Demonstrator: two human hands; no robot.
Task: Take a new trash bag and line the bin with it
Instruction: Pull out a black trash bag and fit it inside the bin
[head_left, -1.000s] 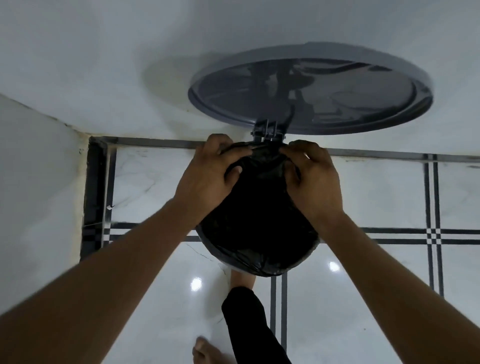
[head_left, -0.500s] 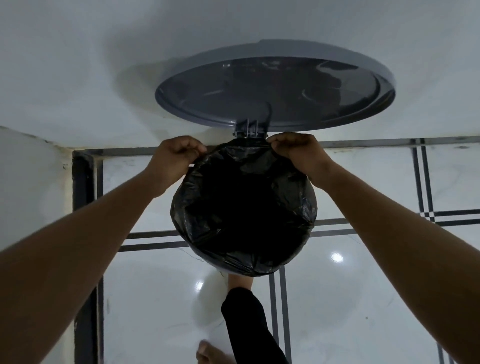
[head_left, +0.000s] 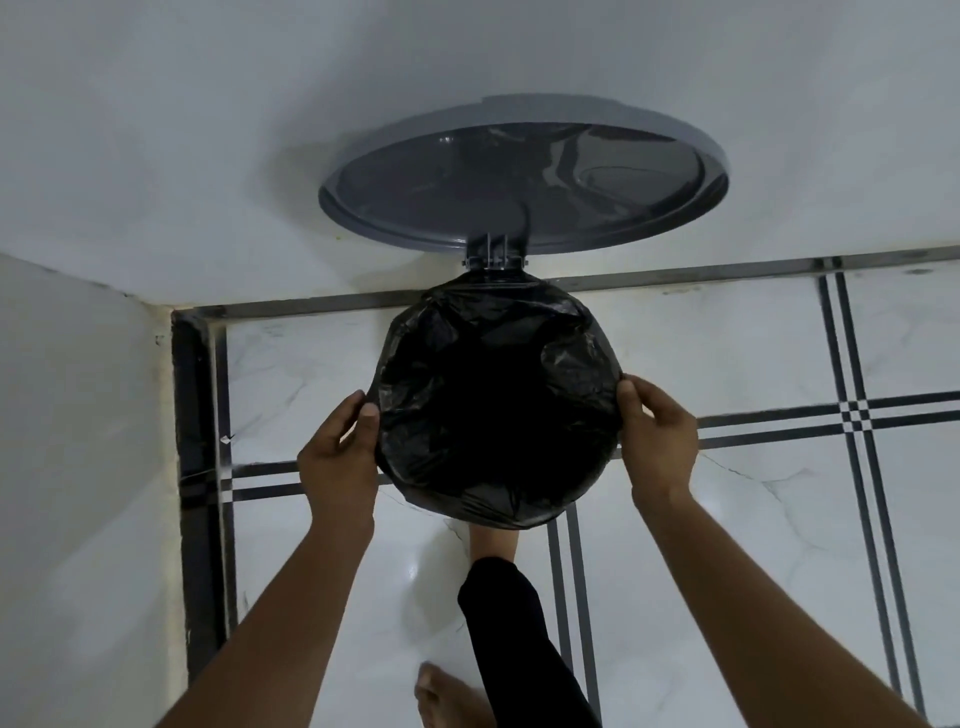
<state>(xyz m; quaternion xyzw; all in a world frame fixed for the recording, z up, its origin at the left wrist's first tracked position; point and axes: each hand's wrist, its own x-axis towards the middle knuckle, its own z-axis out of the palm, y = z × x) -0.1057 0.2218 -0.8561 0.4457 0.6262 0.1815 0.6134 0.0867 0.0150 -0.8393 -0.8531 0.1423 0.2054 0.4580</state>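
Nearest the camera, one bare foot (head_left: 441, 696) rests on the glossy white marble-look floor (head_left: 727, 571), beside one black trouser leg (head_left: 514, 644) whose foot reaches under the bin. Two bare forearms stretch forward from the lower corners.

The left hand (head_left: 337, 457) curls against the left side of the bin's rim, thumb and fingers pinching the black plastic trash bag (head_left: 493, 405) there. The right hand (head_left: 657, 441) does the same on the right side, thumb lying on the bag's edge and fingers wrapped below the rim.

That single bag sits inside the one round bin, its crinkled mouth folded out over the whole rim so the bin's own wall is hidden; the inside is too dark to see the bottom.

Beyond it, one round grey plastic lid (head_left: 524, 176) stands tipped open on its hinge (head_left: 491, 257), leaning at the white wall (head_left: 208, 130). Dark double stripes cross the floor tiles.
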